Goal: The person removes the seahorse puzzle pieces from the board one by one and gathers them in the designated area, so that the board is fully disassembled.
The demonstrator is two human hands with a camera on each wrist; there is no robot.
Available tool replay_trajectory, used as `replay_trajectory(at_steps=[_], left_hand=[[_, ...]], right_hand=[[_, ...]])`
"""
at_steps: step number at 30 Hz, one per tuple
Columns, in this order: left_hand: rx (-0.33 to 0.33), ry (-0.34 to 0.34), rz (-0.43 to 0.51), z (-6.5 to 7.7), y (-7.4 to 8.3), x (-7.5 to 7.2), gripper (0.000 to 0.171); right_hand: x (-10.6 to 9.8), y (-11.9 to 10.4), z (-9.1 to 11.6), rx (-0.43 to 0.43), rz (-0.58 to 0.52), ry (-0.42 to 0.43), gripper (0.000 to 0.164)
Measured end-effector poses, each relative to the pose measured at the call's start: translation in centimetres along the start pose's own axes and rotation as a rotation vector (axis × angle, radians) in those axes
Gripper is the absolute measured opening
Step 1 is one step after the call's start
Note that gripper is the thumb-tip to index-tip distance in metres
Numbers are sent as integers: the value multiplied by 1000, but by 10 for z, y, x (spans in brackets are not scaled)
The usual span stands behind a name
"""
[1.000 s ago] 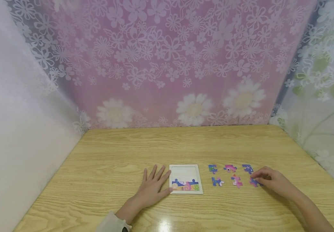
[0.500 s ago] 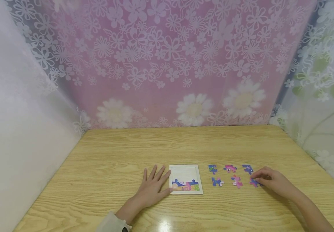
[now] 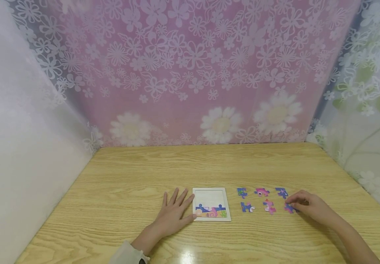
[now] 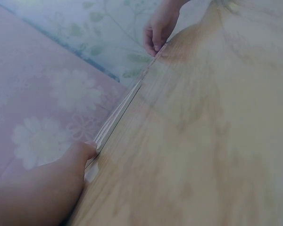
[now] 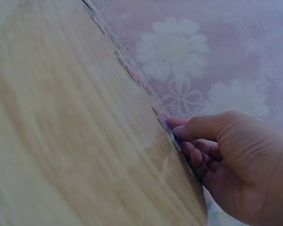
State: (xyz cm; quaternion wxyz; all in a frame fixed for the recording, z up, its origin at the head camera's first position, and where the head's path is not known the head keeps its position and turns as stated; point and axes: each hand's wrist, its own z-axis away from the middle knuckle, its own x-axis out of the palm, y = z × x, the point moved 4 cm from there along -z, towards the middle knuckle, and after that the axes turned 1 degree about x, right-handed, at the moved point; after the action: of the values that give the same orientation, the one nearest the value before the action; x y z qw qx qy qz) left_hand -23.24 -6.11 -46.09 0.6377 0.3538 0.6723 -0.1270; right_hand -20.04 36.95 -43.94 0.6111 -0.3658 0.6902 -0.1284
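Note:
My left hand lies flat with spread fingers on the table, index fingertip and thumb against the left edge of a white puzzle tray. A row of joined jigsaw pieces, blue, pink and orange, fills the tray's lower part; the upper part shows bare white. At the right, my right hand has thumb and index finger on a blue and pink jigsaw piece, pinching it at the tabletop. In the right wrist view the curled fingers partly hide that jigsaw piece.
Between tray and right hand lie several loose pieces in two rows: a blue-green piece, a pink piece with an eye, a starfish piece, a blue piece and a pink piece. Floral curtains surround the wooden table.

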Motion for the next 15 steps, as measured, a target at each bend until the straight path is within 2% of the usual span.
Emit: replay_trajectory(at_steps=[11,15], left_hand=[[5,13,4,1,0,0,66],[5,8,6,1,-1,1,66]], right_hand=[[-1,-2,0,9,-14,13,11],[-1,-3,0,45,-28,23,12]])
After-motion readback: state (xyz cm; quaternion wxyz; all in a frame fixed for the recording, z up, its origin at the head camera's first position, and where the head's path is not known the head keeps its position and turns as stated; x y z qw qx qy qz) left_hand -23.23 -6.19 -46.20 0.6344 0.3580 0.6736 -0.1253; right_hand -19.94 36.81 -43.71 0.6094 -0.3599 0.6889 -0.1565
